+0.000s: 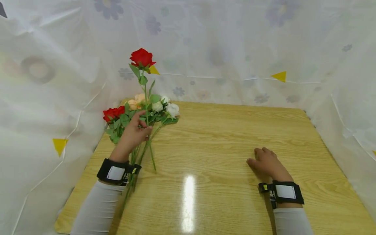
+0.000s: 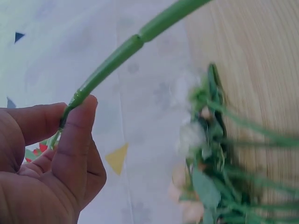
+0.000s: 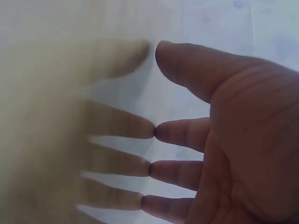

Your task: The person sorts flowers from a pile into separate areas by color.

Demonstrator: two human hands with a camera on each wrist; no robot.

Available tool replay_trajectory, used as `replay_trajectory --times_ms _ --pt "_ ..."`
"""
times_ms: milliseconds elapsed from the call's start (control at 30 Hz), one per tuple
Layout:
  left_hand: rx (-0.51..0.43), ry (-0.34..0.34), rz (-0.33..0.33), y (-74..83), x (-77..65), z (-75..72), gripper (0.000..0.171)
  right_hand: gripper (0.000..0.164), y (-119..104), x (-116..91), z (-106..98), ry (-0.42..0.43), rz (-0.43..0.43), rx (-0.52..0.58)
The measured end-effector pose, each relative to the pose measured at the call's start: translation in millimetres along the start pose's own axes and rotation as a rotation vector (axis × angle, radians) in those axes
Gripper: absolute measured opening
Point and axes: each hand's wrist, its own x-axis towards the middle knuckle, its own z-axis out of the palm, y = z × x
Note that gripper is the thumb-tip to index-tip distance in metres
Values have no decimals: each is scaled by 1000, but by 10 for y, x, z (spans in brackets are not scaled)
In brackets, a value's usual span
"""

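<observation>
Between thumb and fingers my left hand (image 1: 133, 134) pinches the green stem of a red rose (image 1: 142, 58). The rose stands upright above the other flowers, its stem's lower end hanging past the hand. In the left wrist view the jointed stem (image 2: 112, 65) slants up from the pinching fingertips. Behind that hand lie a red flower (image 1: 114, 113), peach flowers (image 1: 133, 103) and white roses (image 1: 172, 110), their stems pointing toward me. My right hand (image 1: 268, 163) holds nothing; its spread fingertips (image 3: 175, 130) touch the glossy tabletop, which mirrors them in the right wrist view.
The wooden table (image 1: 223, 137) ends at a floral-print plastic curtain (image 1: 217, 42) at the back and sides. Yellow pennants (image 1: 280, 76) hang on a string along it. Leafy stems (image 1: 142, 153) run beneath my left hand and wrist.
</observation>
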Motion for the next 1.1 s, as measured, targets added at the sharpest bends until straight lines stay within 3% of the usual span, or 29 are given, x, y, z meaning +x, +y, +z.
replay_trajectory --times_ms 200,333,567,667,833,967,1100 --pt "-156 -79 43 20 98 464 68 77 -157 22 -44 42 38 265" --pt "-239 -81 81 80 143 735 68 72 -488 47 -11 99 47 454" --pt "-294 -110 123 209 207 1140 69 48 -1151 96 77 154 -1 745" --pt "-315 -116 130 254 238 1273 69 37 -1394 113 130 169 -32 781" --pt "-338 -88 156 315 272 1430 66 28 -1706 115 305 176 -99 741" --pt "-350 -94 172 346 271 1501 65 26 -1843 98 424 248 -178 680" --pt "-333 -109 161 360 254 1531 65 25 -1880 99 461 330 -199 638"
